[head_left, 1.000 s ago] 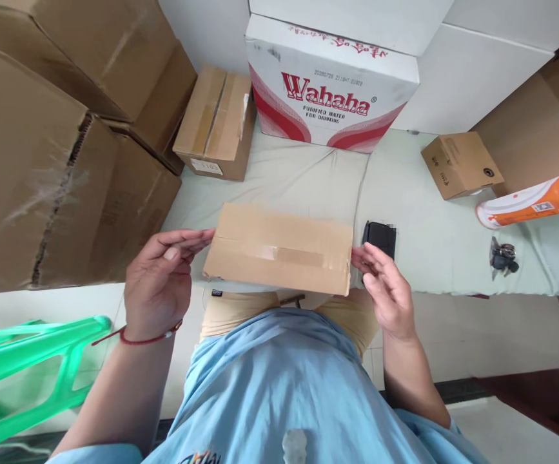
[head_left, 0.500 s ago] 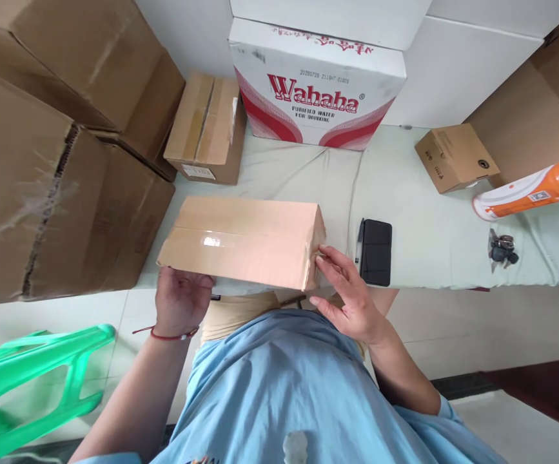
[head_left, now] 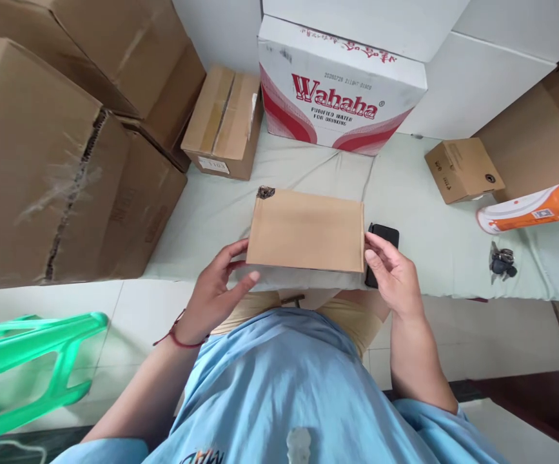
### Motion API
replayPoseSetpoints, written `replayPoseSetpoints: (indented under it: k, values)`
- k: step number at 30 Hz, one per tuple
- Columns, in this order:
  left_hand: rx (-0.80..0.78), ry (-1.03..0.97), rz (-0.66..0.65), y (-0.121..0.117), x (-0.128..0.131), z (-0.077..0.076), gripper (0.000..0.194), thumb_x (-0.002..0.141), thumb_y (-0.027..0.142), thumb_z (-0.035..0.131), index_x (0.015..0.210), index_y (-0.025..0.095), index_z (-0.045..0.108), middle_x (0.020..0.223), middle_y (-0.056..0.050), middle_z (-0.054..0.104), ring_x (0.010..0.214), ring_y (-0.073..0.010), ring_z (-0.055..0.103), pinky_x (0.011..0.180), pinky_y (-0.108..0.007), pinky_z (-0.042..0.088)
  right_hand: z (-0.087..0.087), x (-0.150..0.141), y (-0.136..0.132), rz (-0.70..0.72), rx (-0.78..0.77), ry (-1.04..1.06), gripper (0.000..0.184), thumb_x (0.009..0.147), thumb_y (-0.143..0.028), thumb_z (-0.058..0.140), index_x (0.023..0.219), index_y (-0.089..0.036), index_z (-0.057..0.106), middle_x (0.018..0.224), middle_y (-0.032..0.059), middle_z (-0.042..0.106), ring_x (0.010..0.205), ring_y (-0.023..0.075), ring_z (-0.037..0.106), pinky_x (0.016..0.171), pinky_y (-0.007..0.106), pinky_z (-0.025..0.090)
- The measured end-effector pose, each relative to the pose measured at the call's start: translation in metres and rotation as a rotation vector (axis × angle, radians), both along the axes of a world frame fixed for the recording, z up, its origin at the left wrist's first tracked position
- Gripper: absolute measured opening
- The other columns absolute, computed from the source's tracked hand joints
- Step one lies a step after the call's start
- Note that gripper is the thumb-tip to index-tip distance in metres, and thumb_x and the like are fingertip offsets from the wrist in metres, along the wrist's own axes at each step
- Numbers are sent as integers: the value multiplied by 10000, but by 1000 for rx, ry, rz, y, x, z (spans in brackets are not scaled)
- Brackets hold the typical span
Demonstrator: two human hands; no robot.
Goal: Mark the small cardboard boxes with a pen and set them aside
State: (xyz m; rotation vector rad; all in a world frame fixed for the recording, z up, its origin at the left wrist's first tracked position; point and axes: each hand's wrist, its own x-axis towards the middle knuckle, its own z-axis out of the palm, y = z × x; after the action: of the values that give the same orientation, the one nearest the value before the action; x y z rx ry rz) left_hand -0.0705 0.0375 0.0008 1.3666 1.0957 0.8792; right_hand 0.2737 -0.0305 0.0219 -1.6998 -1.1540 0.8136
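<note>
1. My left hand is at the left end of the box. Its thumb stands well apart from the fingers, pointing in along the near edge, while the fingers reach against the end. A red bracelet circles that wrist.
2. My right hand has its fingertips at the right end of the box. Thumb and fingers are a little apart, both against that end, not pinching it between them.
3. The box is between my two hands, over the near part of the cloth, in front of my shirt. A plain brown face shows, with a dark patch at its far left corner. I cannot tell whether its underside touches the cloth.
4. The phone lies just beside the right end of the box, partly hidden by my right hand.
5. Beyond the box stand the taped box, to the left, and the white and red carton, just beside it.
6. Farther right are the small box, the orange and white bottle and the keys.
7. Big boxes are stacked on my left, and a green stool stands below them.
</note>
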Motion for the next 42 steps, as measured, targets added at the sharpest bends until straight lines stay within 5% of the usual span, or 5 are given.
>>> replayPoseSetpoints:
  k: [9,16,25,34,42]
  values:
    - [41,151,-52,5,1,-14,866,928,519,802,1651,243,414,1706,-175,447,1541,-374,507,1251,-570,484,-34,38,-31,-167,-422,-652,1129,861,-683,721,1699,-62,290,1641,329,483,1501,478,484,1202,660,429]
    - [91,116,-161,10,18,-8,923,962,500,779,1727,296,305,1792,-111,344,1648,-357,358,1328,-518,397,-45,18,-34,-236,-503,-812,1065,857,-577,699,1677,-29,298,1529,324,576,1370,479,521,1118,612,458]
    - [122,85,-200,5,39,-10,804,1003,490,722,1700,305,365,1738,-101,431,1583,-340,456,1260,-497,488,-38,71,-47,-372,-630,-757,1108,745,-645,706,1656,-103,383,1542,261,602,1329,483,560,1104,580,452]
    - [150,152,-215,6,47,-13,748,1006,475,703,1659,284,391,1673,-137,494,1516,-338,526,1220,-543,527,-39,103,-48,-396,-402,-899,752,846,-604,614,1396,-93,664,1532,304,561,1383,438,534,1147,605,416]
    - [619,312,44,-14,51,-6,836,958,312,773,1669,325,334,1667,-178,452,1566,-377,455,1193,-616,517,-17,70,32,-67,-506,-680,447,921,-547,574,1155,-189,703,930,119,785,775,266,701,713,351,452]
